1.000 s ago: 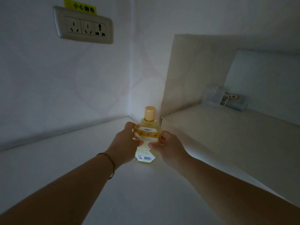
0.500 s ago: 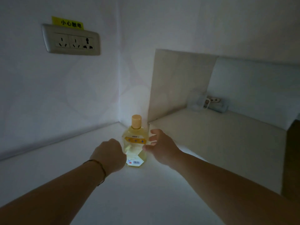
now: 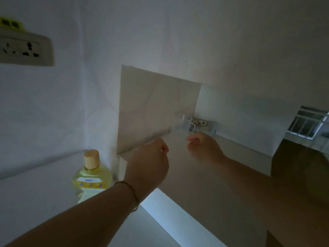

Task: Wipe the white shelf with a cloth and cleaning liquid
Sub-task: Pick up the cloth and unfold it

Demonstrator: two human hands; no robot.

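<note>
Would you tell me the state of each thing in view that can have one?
bottle of yellow liquid: upright, capped, not held.
left hand: fingers curled, holding nothing.
right hand: fingers loosely curled, holding nothing.
wall socket: nothing plugged in.
power strip: something white plugged in, blurred.

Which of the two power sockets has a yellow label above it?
The wall socket panel at far left, under the yellow sticker. The other, a power strip, sits at the back of the raised shelf.
</note>
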